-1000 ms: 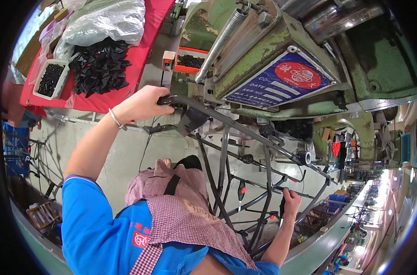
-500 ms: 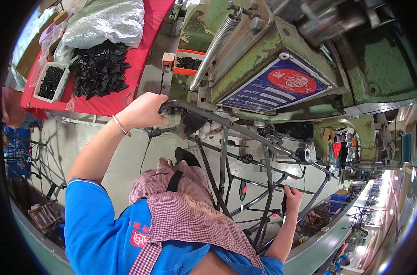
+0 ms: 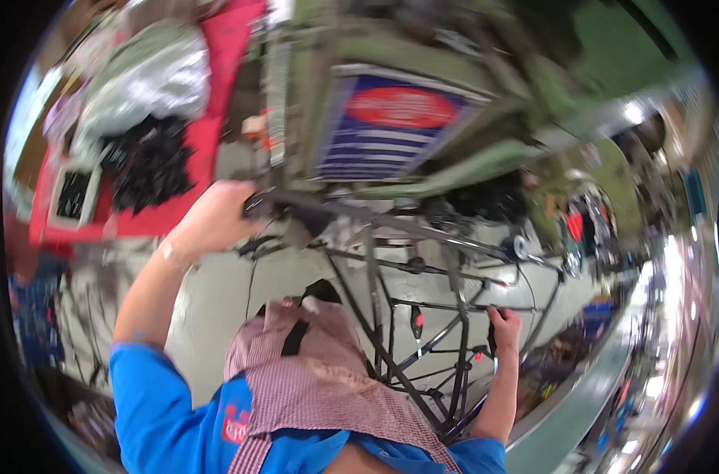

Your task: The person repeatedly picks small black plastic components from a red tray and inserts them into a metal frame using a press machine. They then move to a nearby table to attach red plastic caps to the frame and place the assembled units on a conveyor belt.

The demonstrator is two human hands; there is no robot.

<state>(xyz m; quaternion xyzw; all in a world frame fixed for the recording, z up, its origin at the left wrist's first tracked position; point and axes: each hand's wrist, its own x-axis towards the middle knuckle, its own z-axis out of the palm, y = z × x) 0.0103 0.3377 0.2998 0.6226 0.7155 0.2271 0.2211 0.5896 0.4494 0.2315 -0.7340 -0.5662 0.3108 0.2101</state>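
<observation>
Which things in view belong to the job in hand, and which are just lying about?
Belonging, it seems:
black tubular frame, the left hand at its end
dark handle, in the right hand

Apparently lying about, untouched:
heap of black pieces
pale tray of dark parts
plastic bag

Red-covered table (image 3: 217, 95) beyond left hand (image 3: 215, 217): heap of black pieces (image 3: 148, 162) nearest hand, plastic bag (image 3: 155, 79) farther out, pale tray (image 3: 92, 193) of small dark parts (image 3: 73, 193) farther left. Grey floor (image 3: 217, 304) below hand.
</observation>
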